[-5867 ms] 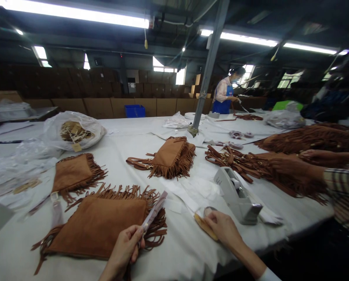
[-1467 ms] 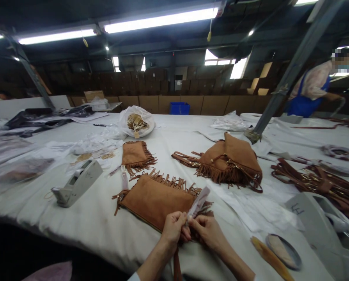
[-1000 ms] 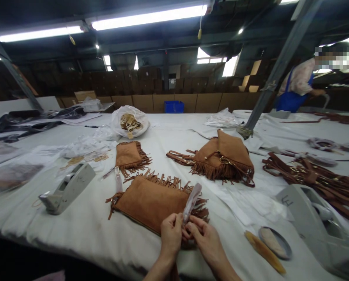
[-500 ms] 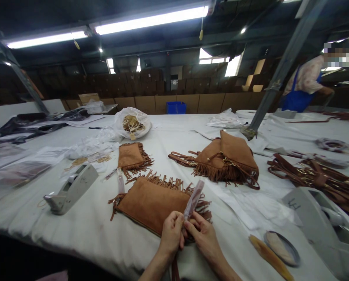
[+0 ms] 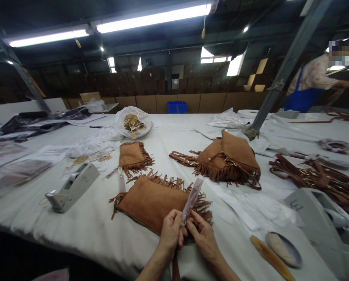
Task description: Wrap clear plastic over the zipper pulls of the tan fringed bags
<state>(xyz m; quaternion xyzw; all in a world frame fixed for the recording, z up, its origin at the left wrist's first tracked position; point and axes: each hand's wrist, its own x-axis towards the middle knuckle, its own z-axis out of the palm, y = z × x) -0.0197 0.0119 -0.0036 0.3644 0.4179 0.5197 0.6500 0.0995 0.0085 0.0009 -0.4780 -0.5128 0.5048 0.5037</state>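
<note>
A brown fringed suede bag (image 5: 153, 203) lies flat on the table in front of me. Over its right end, my left hand (image 5: 172, 229) pinches the lower end of a strap wrapped in clear plastic (image 5: 192, 197). Close beside it, my right hand (image 5: 202, 234) has its fingers closed at the same lower end of the wrapped strap. What exactly lies between the fingertips is partly hidden. Below my left hand hangs a dark brown strap (image 5: 176, 265). At the bag's left end is another plastic-wrapped strap piece (image 5: 122, 182).
A small fringed pouch (image 5: 132, 156) and a pile of fringed bags (image 5: 228, 156) lie behind. Tape dispensers stand left (image 5: 71, 187) and right (image 5: 323, 230). Brown straps (image 5: 317, 175) heap at right, near a metal post (image 5: 285, 74). A co-worker in a blue apron (image 5: 301, 95) stands far right.
My fingers have shifted slightly at the wrapped strap's lower end, and the strap has tilted a little. The co-worker's arm has reached further right. The bags stay in place.
</note>
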